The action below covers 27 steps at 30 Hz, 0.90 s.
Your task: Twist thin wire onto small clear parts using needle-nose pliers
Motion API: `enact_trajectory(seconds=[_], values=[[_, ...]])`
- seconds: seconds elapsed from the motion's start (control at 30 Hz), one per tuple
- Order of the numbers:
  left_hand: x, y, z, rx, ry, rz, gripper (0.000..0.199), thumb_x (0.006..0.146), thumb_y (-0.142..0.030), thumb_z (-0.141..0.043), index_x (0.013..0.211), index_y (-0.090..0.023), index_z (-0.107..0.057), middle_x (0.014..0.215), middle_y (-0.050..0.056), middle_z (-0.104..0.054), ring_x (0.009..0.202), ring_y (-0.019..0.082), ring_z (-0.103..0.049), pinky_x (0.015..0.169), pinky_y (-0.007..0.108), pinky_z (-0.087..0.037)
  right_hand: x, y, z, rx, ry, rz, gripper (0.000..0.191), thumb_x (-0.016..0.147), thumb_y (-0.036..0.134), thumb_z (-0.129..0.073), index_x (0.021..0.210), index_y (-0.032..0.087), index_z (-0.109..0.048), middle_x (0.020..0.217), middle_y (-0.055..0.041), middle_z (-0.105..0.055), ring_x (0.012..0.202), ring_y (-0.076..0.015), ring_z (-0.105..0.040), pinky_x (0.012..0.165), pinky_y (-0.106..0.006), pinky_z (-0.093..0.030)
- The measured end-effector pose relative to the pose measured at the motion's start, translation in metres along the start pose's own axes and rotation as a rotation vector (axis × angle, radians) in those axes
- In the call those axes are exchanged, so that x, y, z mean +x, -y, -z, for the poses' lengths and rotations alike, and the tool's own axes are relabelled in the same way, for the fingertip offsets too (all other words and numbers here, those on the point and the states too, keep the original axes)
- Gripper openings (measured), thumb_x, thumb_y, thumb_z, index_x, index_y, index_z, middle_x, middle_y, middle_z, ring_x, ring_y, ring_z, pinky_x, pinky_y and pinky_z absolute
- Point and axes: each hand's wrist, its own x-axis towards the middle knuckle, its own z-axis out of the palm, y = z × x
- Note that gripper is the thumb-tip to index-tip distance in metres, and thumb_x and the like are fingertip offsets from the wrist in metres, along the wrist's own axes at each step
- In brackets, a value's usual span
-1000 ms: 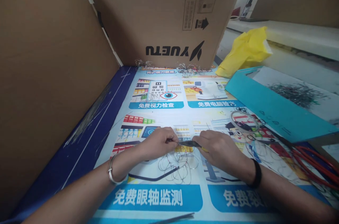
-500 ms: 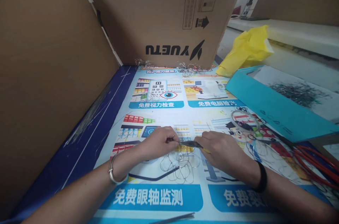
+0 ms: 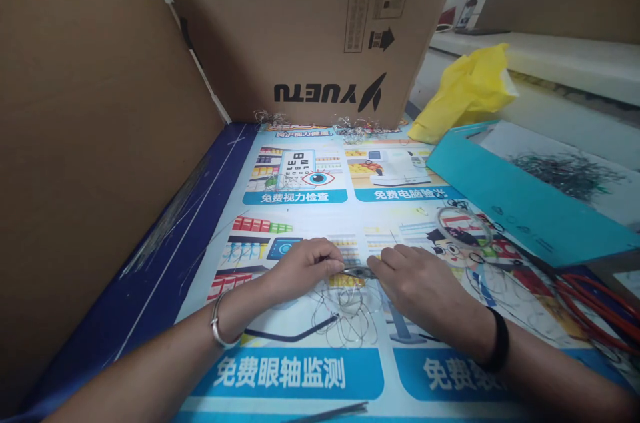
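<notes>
My left hand (image 3: 313, 264) is closed in a pinch at the tip of a small pair of pliers, on what looks like thin wire. My right hand (image 3: 420, 283) is wrapped round the pliers (image 3: 358, 271), whose jaws point left toward the left fingertips; the handles are hidden in the palm. Just under both hands, loose loops of thin wire (image 3: 346, 319) spread over the printed sheet (image 3: 300, 216).
Tall cardboard panels (image 3: 220, 29) stand left and behind. At right are a teal box (image 3: 505, 203) with a heap of thin wire bits (image 3: 565, 173), a yellow bag (image 3: 463, 93), orange-red cords (image 3: 595, 303) and a clear ring (image 3: 465, 226). Dark strips (image 3: 330, 411) lie in front.
The pliers have turned in my right hand, showing a wider, shinier side of the jaws, and the yellow on the handle is now hidden. My left hand has shifted slightly right.
</notes>
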Motion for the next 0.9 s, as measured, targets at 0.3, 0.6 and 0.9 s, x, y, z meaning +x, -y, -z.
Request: enact_trajectory(seconds=[0.3, 0.6, 0.9], values=[[-0.0001, -0.0033, 0.0012, 0.097, 0.017, 0.039, 0.017, 0.085, -0.026, -0.049, 0.073, -0.016, -0.056, 0.069, -0.002, -0.057, 0.067, 0.011, -0.050, 0.062, 0.021, -0.039, -0.0008, 0.0000, 0.0050, -0.005, 0.002, 0.011, 0.012, 0.081, 0.008, -0.052, 0.082, 0.019, -0.056, 0.073, -0.0024, -0.055, 0.064, -0.0165, -0.043, 0.058, -0.030, -0.021], [0.0001, -0.0012, -0.0015, 0.105, -0.005, 0.024, 0.017, 0.084, -0.023, -0.048, 0.070, -0.016, -0.053, 0.067, -0.002, -0.053, 0.065, 0.011, -0.047, 0.060, 0.021, -0.037, 0.0017, 0.0025, 0.0057, 0.004, -0.005, 0.016, 0.014, 0.081, 0.007, -0.049, 0.077, 0.019, -0.055, 0.071, -0.0028, -0.054, 0.064, -0.0161, -0.041, 0.057, -0.030, -0.019], [0.0005, -0.0042, -0.0035, 0.131, -0.024, 0.039, 0.017, 0.083, -0.021, -0.048, 0.067, -0.016, -0.051, 0.066, -0.002, -0.052, 0.064, 0.012, -0.046, 0.060, 0.023, -0.034, 0.0033, 0.0021, 0.0010, 0.058, 0.036, -0.011, 0.012, 0.079, 0.009, -0.051, 0.079, 0.019, -0.057, 0.073, -0.0028, -0.054, 0.064, -0.0160, -0.041, 0.058, -0.031, -0.019]])
